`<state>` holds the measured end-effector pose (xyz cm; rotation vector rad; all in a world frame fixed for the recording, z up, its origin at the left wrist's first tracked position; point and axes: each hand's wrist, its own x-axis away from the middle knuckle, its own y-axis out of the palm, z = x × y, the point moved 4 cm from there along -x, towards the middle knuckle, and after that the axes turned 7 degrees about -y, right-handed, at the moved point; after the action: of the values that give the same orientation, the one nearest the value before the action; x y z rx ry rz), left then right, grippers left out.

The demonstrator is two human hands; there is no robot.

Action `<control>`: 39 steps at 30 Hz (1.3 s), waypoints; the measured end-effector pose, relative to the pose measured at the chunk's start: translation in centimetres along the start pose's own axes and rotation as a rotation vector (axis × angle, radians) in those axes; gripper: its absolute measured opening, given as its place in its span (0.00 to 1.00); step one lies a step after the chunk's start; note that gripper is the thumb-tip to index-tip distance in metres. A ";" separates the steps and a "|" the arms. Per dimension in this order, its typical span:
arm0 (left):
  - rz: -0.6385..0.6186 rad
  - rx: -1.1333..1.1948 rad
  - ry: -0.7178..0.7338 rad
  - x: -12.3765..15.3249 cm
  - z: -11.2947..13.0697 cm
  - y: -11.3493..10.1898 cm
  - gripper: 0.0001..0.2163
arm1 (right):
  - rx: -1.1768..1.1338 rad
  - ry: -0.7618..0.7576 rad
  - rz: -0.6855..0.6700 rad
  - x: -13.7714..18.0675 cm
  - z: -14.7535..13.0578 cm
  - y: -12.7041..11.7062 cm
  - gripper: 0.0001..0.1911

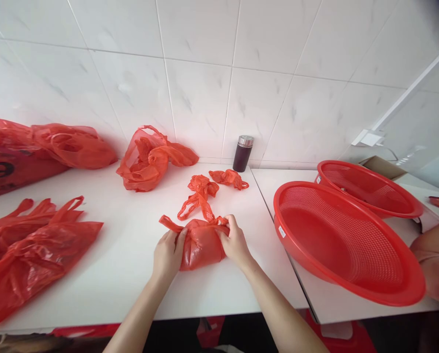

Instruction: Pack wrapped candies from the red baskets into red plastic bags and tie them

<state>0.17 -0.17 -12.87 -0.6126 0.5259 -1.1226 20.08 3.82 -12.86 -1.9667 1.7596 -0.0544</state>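
Observation:
A filled red plastic bag (pixel 201 247) rests near the front of the white table, bunched at its top; its contents are hidden. My left hand (pixel 169 250) pinches the bag's upper left side, close to a handle sticking out to the left. On the other side, my right hand (pixel 234 239) has thumb and fingers closed on the bag's upper right corner. Just behind it lie a crumpled red bag (pixel 200 191) with looped handles and a smaller crumpled red bag (pixel 229 178).
Several red bags (pixel 42 250) lie at the left; another loose red bag (pixel 145 162) is against the wall. A dark flask (pixel 243 154) stands at the back. Two red colanders, one nearer (pixel 296 215) and one farther (pixel 374 184), sit right. Another person's arm (pixel 434 255) shows at the right edge.

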 end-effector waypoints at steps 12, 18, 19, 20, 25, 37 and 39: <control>-0.093 -0.350 -0.067 -3.5 -0.7 1.5 0.24 | 0.265 -0.027 0.002 -1.9 3.8 0.4 0.03; -0.078 -0.459 -0.020 -3.0 -0.6 1.9 0.23 | 0.453 -0.020 -0.012 -1.8 3.9 0.3 0.06; -0.076 -0.468 -0.010 -2.9 -0.6 2.0 0.23 | 0.477 -0.018 -0.016 -1.8 3.9 0.2 0.06; -0.074 -0.477 -0.001 -2.8 -0.6 2.0 0.23 | 0.498 -0.017 -0.020 -1.8 3.9 0.2 0.07; -0.069 -0.504 0.022 -2.6 -0.5 2.1 0.22 | 0.551 -0.022 -0.039 -1.8 4.1 0.4 0.08; -0.071 -0.491 0.020 -2.5 -0.6 2.3 0.22 | 0.547 -0.034 -0.037 -1.7 4.2 0.4 0.12; -0.072 -0.477 0.012 -2.5 -0.7 2.3 0.21 | 0.537 -0.031 -0.036 -1.8 4.3 0.4 0.12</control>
<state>0.39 2.77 -14.74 -1.0439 0.7969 -1.0730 20.86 6.88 -16.24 -1.5938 1.4912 -0.4569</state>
